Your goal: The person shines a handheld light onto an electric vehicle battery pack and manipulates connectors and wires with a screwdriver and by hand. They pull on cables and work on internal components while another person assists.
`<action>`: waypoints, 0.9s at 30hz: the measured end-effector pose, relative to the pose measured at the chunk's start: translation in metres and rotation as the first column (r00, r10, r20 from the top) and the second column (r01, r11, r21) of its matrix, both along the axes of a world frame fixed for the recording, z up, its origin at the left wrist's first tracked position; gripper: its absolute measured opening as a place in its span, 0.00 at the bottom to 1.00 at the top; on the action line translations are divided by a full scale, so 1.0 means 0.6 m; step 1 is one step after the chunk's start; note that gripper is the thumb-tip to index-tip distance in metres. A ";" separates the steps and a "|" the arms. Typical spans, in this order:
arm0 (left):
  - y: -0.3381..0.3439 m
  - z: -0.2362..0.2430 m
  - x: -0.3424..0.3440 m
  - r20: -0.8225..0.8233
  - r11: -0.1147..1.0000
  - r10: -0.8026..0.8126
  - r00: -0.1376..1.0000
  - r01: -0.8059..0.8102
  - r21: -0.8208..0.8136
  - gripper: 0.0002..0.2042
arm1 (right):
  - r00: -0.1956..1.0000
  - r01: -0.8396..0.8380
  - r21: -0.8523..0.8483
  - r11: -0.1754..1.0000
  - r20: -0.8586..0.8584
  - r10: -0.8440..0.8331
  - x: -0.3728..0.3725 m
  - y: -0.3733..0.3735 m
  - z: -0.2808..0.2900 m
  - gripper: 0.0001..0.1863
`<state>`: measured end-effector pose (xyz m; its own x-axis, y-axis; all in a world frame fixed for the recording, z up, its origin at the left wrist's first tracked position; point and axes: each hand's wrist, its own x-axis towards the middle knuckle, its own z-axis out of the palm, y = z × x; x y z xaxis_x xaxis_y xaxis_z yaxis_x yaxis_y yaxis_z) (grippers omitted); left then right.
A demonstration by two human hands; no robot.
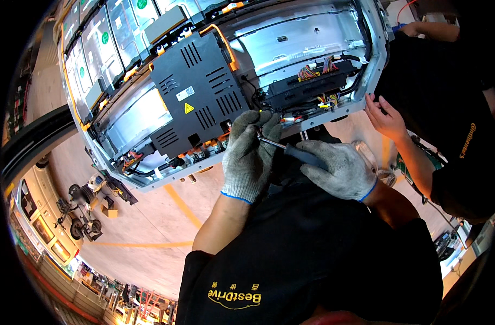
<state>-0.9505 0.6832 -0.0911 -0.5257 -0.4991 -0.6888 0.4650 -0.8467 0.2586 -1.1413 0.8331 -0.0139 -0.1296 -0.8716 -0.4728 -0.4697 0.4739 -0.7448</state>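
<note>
My right hand (342, 170), in a grey knit glove, grips the dark handle of a screwdriver (301, 155), whose metal shaft points up-left. My left hand (246, 157), gloved likewise, has its fingers curled in at the shaft's tip; what they pinch is hidden. Both hands are at the front edge of an open metal battery pack (215, 157) with orange cables. Beside my left hand lies a black slotted cover (193, 92) with a yellow warning triangle. To the right of it is a black electrical unit (307, 86) with bundled coloured wires.
At the right, a co-worker (437, 108) in black has a bare hand (385, 116) on the pack's rim. A dark beam (36, 135) runs at the left. Beyond it stand a pale van (44, 216), wheeled equipment (79, 211) and a small cardboard box (109, 209) on the floor.
</note>
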 end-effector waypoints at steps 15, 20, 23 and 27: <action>0.001 0.032 -0.078 0.129 0.883 0.318 0.939 -0.244 -0.401 0.12 | 0.922 0.286 -0.013 0.958 0.276 -0.271 0.061 -0.026 0.022 0.27; -0.010 0.018 -0.094 0.142 0.855 0.325 0.935 -0.226 -0.467 0.11 | 0.950 0.273 -0.144 0.951 0.197 -0.243 0.068 -0.014 -0.034 0.28; -0.015 0.013 -0.101 0.137 0.825 0.324 0.936 -0.209 -0.524 0.11 | 0.949 0.294 -0.157 0.943 0.162 -0.269 0.080 -0.029 -0.023 0.29; -0.017 -0.011 -0.082 0.204 0.822 0.278 0.939 -0.122 -0.557 0.15 | 0.963 0.240 -0.142 0.961 0.160 -0.217 0.056 -0.060 0.019 0.29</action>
<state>-0.9997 0.6730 -0.0979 -0.2100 -0.8990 -0.3842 0.4564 -0.4377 0.7747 -1.1078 0.7970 -0.0022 -0.2756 -0.8916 -0.3593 -0.2474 0.4270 -0.8698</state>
